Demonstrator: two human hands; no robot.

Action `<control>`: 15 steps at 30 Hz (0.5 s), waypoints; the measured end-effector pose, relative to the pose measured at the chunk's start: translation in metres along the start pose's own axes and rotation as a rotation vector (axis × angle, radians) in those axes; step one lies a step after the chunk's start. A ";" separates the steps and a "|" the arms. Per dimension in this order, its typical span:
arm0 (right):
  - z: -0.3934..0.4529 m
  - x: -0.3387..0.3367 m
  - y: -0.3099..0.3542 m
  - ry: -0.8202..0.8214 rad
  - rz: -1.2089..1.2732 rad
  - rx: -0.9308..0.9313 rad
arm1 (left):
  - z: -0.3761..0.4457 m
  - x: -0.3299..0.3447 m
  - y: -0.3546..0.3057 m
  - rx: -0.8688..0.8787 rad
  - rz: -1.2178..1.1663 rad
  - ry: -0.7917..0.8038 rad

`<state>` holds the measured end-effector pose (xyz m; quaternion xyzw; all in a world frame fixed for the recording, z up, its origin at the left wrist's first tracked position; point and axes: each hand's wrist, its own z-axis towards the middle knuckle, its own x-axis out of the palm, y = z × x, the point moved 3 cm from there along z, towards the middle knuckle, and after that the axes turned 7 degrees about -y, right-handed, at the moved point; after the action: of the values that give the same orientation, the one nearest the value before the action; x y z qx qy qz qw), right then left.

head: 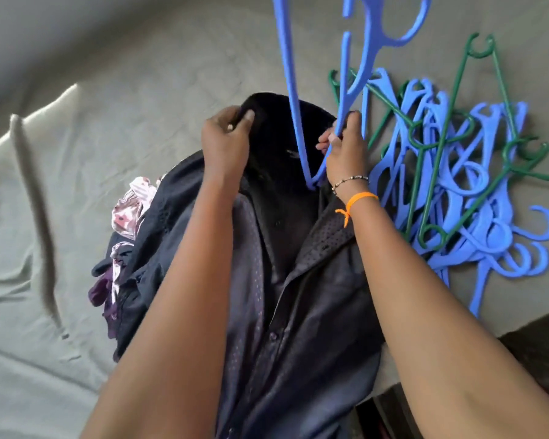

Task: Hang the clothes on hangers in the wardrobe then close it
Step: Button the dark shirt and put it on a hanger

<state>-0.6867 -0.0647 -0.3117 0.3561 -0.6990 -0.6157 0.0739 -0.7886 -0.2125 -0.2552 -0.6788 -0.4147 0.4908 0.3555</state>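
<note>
A dark navy button-up shirt (298,296) lies on the bed in front of me, collar away from me. My left hand (225,137) pinches the shirt's dark collar at its far edge. My right hand (346,147) grips one arm of a blue plastic hanger (287,74), which stands upright above the shirt. The hanger's lower corner dips into the shirt's neck opening. Its hook reaches past the top of the view.
A heap of several blue and green hangers (457,172) lies on the grey bedsheet (124,90) to the right. Patterned pink and purple clothes (124,223) poke out from under the shirt at the left. A pillow (10,217) sits far left. The bed's dark edge (533,353) shows at lower right.
</note>
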 end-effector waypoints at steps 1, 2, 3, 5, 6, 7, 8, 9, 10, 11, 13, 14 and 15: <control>0.000 -0.003 0.001 0.019 -0.052 -0.054 | -0.001 -0.004 -0.007 0.020 -0.028 0.016; -0.001 -0.008 0.002 0.033 -0.105 -0.097 | -0.001 -0.007 -0.013 0.046 -0.013 0.027; -0.001 -0.014 0.001 0.033 -0.151 -0.125 | 0.001 -0.011 -0.018 0.076 0.024 0.023; -0.002 -0.026 0.002 0.009 -0.192 -0.163 | 0.003 -0.013 -0.022 0.119 0.079 0.011; -0.004 -0.029 0.006 0.010 -0.183 -0.166 | 0.003 -0.012 -0.024 0.116 0.079 0.021; -0.007 -0.028 0.012 0.028 -0.140 -0.164 | 0.002 -0.009 -0.024 0.100 0.065 0.039; -0.009 -0.024 0.018 0.057 -0.077 -0.163 | 0.001 -0.006 -0.026 0.090 0.068 0.063; -0.010 -0.018 0.024 0.082 -0.028 -0.167 | -0.002 -0.003 -0.030 0.096 0.075 0.078; -0.009 -0.011 0.029 0.102 -0.005 -0.169 | -0.003 0.000 -0.033 0.102 0.069 0.085; -0.005 -0.006 0.030 0.127 -0.009 -0.163 | -0.004 0.001 -0.037 0.096 0.028 0.077; 0.001 -0.007 0.026 0.232 -0.101 -0.106 | -0.005 -0.006 -0.043 0.040 -0.121 0.037; 0.002 -0.014 0.024 0.308 -0.192 -0.065 | -0.004 -0.011 -0.045 0.019 -0.168 0.023; 0.001 -0.024 0.021 0.382 -0.312 -0.029 | -0.003 -0.017 -0.046 0.007 -0.177 0.024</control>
<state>-0.6783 -0.0498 -0.2845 0.5688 -0.5999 -0.5509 0.1138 -0.7989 -0.2098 -0.2071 -0.6443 -0.4669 0.4507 0.4048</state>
